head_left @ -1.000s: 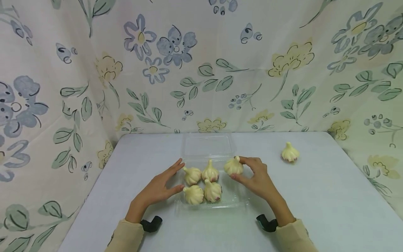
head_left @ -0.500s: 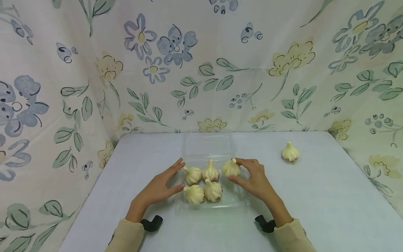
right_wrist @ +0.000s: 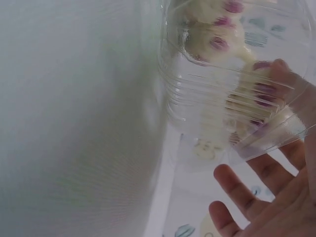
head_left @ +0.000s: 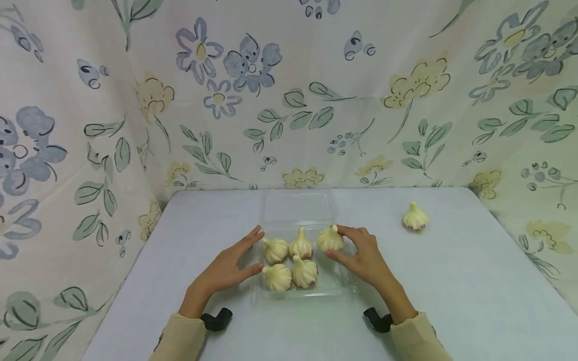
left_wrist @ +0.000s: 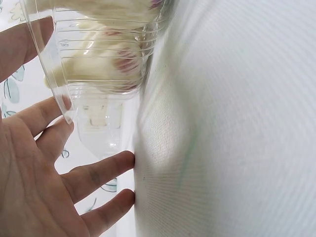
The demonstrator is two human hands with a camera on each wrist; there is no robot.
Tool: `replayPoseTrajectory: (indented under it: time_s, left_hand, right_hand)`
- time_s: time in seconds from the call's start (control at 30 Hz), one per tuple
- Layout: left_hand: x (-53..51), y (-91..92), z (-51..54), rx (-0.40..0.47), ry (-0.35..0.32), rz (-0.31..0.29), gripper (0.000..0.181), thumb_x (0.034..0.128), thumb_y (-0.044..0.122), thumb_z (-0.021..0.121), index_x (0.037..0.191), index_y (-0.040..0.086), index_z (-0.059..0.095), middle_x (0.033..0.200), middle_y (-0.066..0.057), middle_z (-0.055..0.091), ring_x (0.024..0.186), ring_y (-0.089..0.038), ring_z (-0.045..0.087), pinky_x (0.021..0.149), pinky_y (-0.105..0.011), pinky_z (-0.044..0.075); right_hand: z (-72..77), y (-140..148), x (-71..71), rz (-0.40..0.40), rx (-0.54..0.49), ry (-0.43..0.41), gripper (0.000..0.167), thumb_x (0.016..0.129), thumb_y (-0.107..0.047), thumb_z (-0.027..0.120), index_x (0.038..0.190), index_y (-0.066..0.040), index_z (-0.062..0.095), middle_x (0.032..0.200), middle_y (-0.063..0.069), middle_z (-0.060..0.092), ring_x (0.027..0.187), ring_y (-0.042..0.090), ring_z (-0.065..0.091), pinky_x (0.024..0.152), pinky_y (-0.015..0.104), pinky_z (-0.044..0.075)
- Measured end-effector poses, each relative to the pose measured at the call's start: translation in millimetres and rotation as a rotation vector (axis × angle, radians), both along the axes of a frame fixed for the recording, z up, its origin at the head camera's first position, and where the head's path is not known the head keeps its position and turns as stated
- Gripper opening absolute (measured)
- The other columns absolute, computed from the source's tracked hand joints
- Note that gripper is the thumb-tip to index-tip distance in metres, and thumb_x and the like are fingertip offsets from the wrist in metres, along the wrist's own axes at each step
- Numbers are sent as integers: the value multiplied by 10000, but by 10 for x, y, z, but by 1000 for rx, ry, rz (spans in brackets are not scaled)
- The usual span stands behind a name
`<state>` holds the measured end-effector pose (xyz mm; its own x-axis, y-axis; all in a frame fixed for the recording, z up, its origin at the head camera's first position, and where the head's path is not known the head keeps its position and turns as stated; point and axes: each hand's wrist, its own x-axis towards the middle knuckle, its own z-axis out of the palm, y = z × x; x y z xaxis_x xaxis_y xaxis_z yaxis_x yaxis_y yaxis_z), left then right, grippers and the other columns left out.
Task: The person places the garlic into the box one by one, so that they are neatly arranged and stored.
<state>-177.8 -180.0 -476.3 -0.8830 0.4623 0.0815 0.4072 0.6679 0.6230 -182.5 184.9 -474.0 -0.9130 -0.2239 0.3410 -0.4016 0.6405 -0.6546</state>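
A clear plastic clamshell container (head_left: pixel 333 282) lies on the table with its lid (head_left: pixel 296 206) folded back. Inside its left and middle parts sit several garlic bulbs (head_left: pixel 305 273), in two rows. Between thumb and fingers, my right hand (head_left: pixel 367 256) pinches another garlic bulb (head_left: pixel 329 239) at the back right of the container. The right wrist view shows that hand's thumb inside the clear wall. My left hand (head_left: pixel 227 269) steadies the container's left side with extended fingers; its fingertips (left_wrist: pixel 65 101) touch the rim in the left wrist view.
A single garlic bulb (head_left: pixel 415 217) stands apart on the white table (head_left: pixel 451 291), toward the back right. A flowered cloth (head_left: pixel 289 100) hangs behind and at both sides. Black curved pieces (head_left: pixel 218 320) sit at both wrists.
My right hand has moved slightly left and down with its garlic bulb, closer to the bulbs in the back row. The left hand stays at the container's side.
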Motion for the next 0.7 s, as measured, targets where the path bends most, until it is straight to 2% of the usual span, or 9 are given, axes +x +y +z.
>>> replayPoseTrajectory:
  time_s: [0.3,0.7]
  left_hand:
    - [2,1,-4,3,-8,6,801,941,527,668,1616,308,297,1711,99,182,1559,-293,267,1165,-661,331]
    - [-2,9,-16,-5,6,-1,780,956,524,645,1617,299,297,1712,78,190,1549,-322,289,1157,-667,338]
  right_hand:
    - [-73,-57,-5,-1,13,29,624,795,-335,877,1343,-134,657,1290,85,713,1127,291,592,937,476,375]
    - [-50,-103,-26,-34,131,76,620,804,-388,860,1323,-105,674,1267,104,725,1129,339,631,926,550,456]
